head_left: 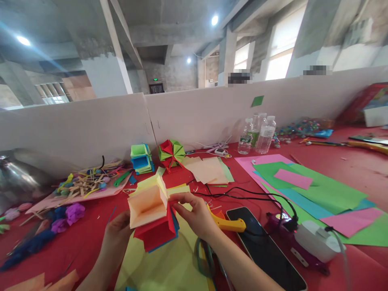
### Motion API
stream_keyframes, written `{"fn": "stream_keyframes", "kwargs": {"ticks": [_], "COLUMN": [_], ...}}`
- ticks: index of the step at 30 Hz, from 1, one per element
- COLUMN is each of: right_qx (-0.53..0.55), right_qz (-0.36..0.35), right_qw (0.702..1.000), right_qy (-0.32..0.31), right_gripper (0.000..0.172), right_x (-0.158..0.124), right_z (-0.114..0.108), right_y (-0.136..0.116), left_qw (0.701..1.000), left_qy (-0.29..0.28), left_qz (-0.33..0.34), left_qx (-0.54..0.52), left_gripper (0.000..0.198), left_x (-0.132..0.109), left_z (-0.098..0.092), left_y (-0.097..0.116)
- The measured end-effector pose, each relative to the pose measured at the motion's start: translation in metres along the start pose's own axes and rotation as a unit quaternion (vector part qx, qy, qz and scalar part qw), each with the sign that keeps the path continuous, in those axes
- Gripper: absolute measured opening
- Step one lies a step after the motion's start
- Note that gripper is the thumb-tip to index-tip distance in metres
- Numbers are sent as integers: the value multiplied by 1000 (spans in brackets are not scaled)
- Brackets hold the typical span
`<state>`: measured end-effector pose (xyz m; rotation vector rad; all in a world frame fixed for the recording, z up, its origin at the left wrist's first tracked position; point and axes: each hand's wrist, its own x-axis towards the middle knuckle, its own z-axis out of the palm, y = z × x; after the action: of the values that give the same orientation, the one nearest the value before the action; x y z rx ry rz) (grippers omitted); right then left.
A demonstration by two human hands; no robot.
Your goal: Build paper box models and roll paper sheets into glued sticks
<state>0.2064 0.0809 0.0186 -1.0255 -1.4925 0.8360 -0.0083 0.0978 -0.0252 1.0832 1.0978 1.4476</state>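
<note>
A folded paper piece with peach, yellow, red and blue open pockets is held up between my hands. My left hand grips its left side, the fingertips partly hidden behind the paper. With thumb and forefinger, my right hand pinches the upper right edge. Beneath it lies a yellow paper sheet. A yellow glue gun rests just right of my right hand, and the dark handles of what look like scissors show below my right wrist.
Behind stand a blue-green folded paper piece and a red-green paper rosette. A black phone, a power strip and coloured paper sheets lie right. Plastic bottles stand by the white partition. Craft sticks lie left.
</note>
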Motion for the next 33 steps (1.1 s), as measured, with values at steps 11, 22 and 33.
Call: {"fn": "stream_keyframes", "kwargs": {"ticks": [11, 22, 33], "right_qx": [-6, -5, -95], "right_qz": [44, 74, 74], "right_qw": [998, 993, 986], "right_qy": [-42, -96, -116], "right_gripper": [29, 26, 27], "right_x": [4, 6, 7], "right_z": [3, -2, -10], "right_y": [13, 10, 5], "left_qw": [995, 987, 973], "left_qy": [-41, -132, -159], "left_qz": [-5, -59, -96], "left_qx": [96, 75, 137], "left_gripper": [36, 37, 36], "left_x": [2, 3, 4], "left_z": [-2, -3, -10], "left_y": [6, 14, 28]}}
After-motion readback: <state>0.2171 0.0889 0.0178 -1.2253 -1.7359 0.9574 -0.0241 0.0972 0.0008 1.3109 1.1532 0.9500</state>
